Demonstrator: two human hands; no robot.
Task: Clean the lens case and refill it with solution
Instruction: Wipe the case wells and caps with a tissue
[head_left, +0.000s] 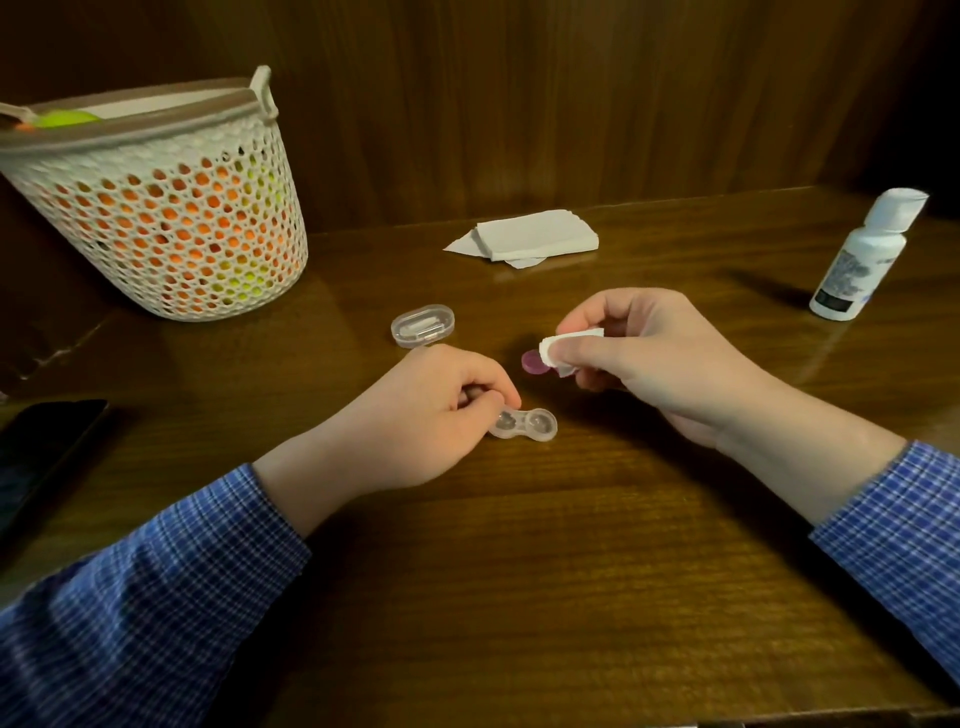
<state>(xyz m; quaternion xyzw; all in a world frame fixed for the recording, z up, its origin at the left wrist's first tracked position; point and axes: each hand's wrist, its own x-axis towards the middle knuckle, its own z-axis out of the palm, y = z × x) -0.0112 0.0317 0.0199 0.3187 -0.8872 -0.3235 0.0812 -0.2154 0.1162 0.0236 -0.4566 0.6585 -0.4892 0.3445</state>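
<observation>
Lens case | left hand grip pinches its end; right hand grip curled round tissue

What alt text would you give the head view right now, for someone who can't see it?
The left hand pinches a clear lens case on the wooden table, while the right hand holds a small tissue piece and a purple cap. Behind stand a solution bottle, folded tissues and a mesh basket.

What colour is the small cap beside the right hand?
Purple cap, seen in the head view, by the right hand.
</observation>
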